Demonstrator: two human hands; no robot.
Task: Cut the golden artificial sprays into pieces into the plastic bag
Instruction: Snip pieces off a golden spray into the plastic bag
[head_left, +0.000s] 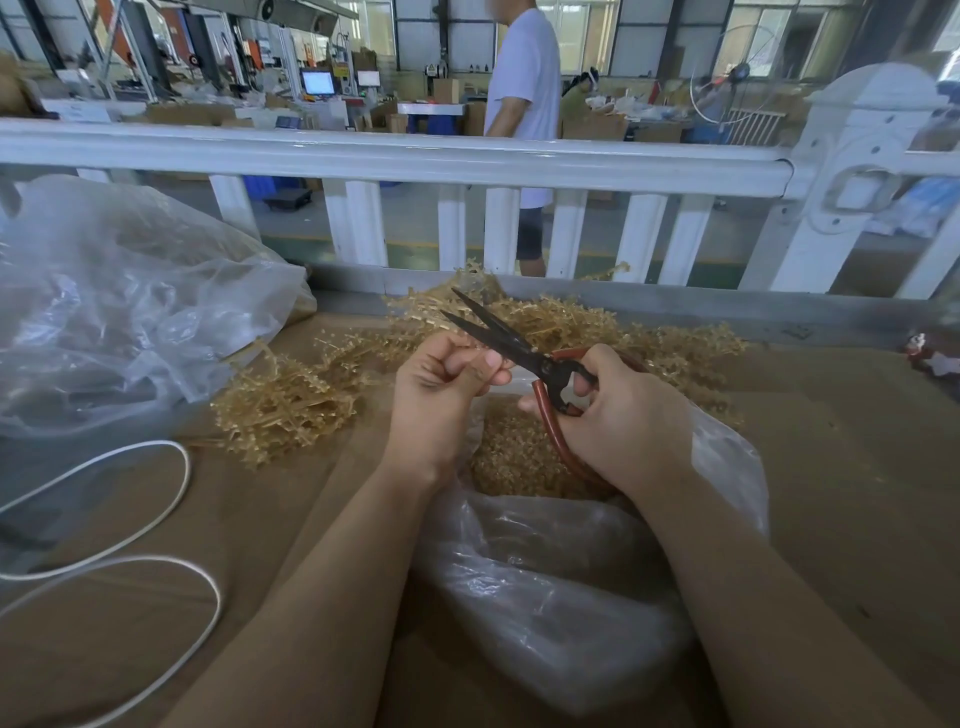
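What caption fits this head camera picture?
Right hand holds open scissors above a bag of golden bits; left hand pinches something small.

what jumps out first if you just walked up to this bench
Dead centre, the right hand grips black scissors with red handles, blades open, while the left hand pinches something small beside the blades. Right below the hands sits an open plastic bag holding golden cut pieces. Behind them a heap of golden sprays spreads across the brown table, with a white railing beyond.
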